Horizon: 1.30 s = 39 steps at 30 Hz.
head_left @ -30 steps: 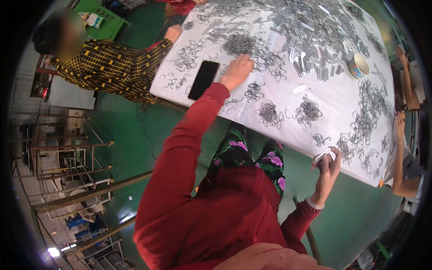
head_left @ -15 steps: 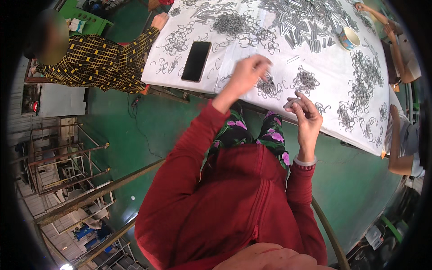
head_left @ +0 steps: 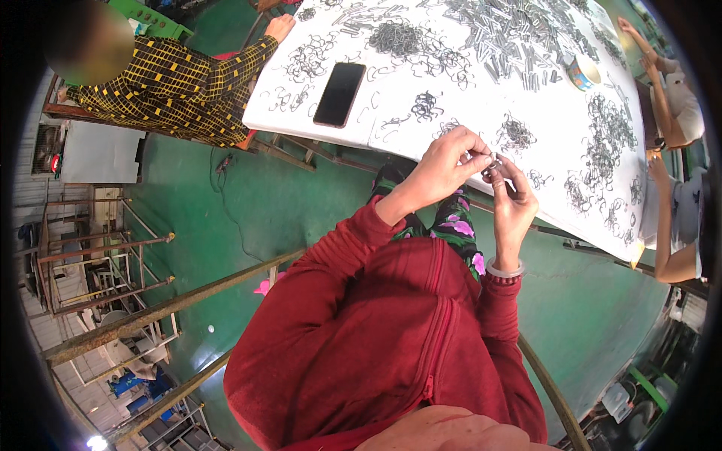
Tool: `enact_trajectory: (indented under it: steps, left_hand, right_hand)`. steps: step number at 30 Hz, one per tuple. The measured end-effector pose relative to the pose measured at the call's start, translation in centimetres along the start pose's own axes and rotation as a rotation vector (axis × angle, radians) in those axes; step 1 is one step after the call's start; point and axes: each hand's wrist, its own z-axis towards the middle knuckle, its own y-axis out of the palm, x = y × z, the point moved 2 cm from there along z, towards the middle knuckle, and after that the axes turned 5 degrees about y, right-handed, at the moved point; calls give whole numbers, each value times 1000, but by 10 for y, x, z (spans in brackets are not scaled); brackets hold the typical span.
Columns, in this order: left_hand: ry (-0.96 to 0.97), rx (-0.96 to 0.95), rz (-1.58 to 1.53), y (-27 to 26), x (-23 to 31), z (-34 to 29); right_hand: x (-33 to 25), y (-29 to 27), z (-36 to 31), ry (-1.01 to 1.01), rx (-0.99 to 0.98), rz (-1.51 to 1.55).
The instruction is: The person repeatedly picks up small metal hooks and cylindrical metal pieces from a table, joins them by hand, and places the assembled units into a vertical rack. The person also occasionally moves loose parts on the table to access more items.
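My left hand (head_left: 445,171) and my right hand (head_left: 514,207) meet at the fingertips just over the table's near edge. My right thumb and fingers are closed on a small grey metal piece (head_left: 492,167), mostly hidden by the fingertips. Pressed against it is my left hand's pinch; what the left fingers hold is too small and covered to name. Small dark wire hooks lie in a pile (head_left: 516,133) beyond my right hand, with another cluster (head_left: 426,107) beyond my left. Farther back, many short grey metal strips (head_left: 511,45) are heaped.
A black phone (head_left: 340,94) lies on the white-covered table (head_left: 357,129). A paper cup (head_left: 583,74) stands at the far right. At the left, a person in a patterned sleeve (head_left: 188,83) rests a hand on the table. Other people's arms (head_left: 662,218) show along the right edge.
My left hand has come down and right from above the hook pile to meet my right hand, its fingers now pinched. My right hand stays nearly in place. The view has shifted slightly.
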Motion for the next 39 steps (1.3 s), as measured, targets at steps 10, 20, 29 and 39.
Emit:
enact_trajectory:
  steps: [10, 20, 29, 39]
  left_hand:
    - [-46, 74, -198, -1, 12, 0]
    - [-122, 24, -207, -5, 8, 6]
    - [-75, 81, -139, -18, -1, -2]
    - [13, 14, -47, -12, -2, -3]
  right_hand:
    - [5, -4, 26, -225, 143, -65]
    - [76, 18, 210, -630, -418, -1110]
    - [52, 21, 198, -521, -401, -742]
    - [-20, 9, 45, 83, -128, 251]
